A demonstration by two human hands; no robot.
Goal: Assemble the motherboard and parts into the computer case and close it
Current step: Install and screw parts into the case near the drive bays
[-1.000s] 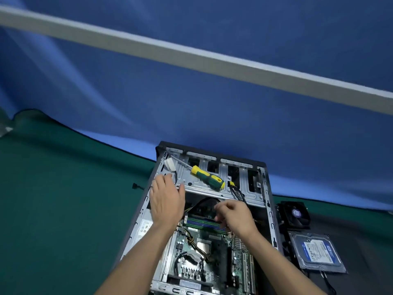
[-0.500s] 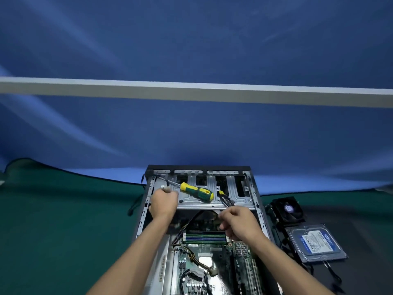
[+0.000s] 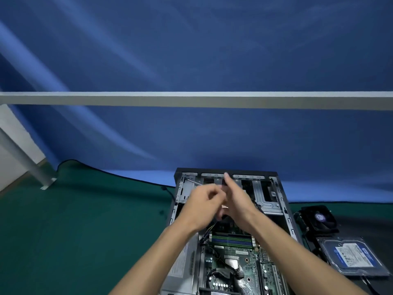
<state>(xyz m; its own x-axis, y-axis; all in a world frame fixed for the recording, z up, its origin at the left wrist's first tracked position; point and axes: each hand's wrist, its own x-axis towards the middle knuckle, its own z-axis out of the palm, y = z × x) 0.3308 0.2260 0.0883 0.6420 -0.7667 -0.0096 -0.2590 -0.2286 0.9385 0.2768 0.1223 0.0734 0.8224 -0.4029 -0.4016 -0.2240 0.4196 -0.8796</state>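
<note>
— Two hands met above the open grey metal computer case (image 3: 276, 201) on the green mat (image 3: 85, 231)?
— Yes. Left hand (image 3: 202, 202) had curled fingers; right hand (image 3: 238, 201) stretched straight. What they held, I could not tell. Green motherboard (image 3: 244, 265) lay inside.

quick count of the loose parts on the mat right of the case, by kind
cooling fan: 1
hard drive: 1
total: 2
</note>
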